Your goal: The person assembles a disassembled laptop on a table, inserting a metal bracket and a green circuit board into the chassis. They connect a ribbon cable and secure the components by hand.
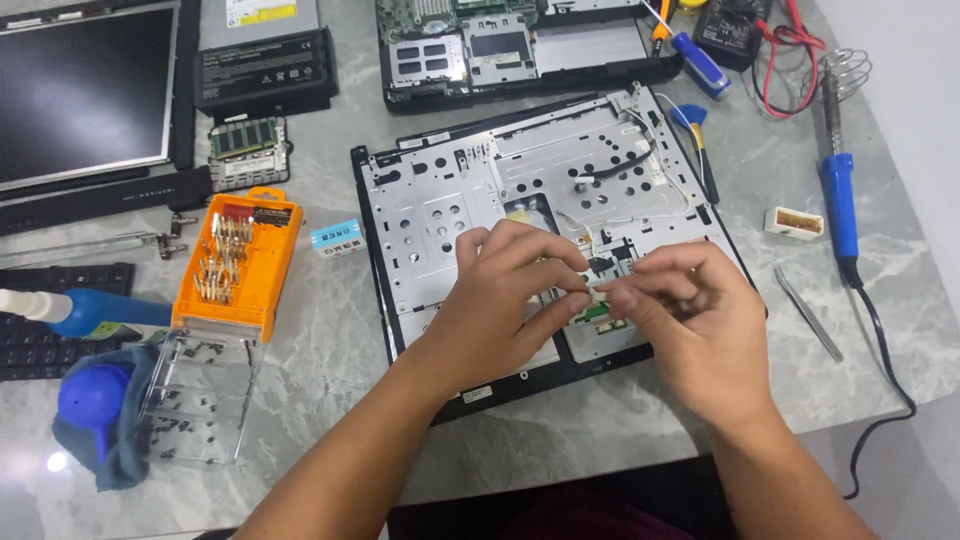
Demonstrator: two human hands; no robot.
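Hands meet over the middle of an upturned laptop cover (470, 200), a silver metal plate full of round holes in a black frame, lying on the grey marble table (330, 340). The left hand (500, 300) and the right hand (690, 320) both pinch with thumb and forefingers at a small pale strip (592, 291) near the plate's lower middle, their fingertips almost touching; what exactly they grip is too small to tell. Just left of the cover sits an orange bit case (245, 270) with its clear lid open. A blue soldering iron (838, 200) lies well off to the right, with tweezers (808, 312) beside it.
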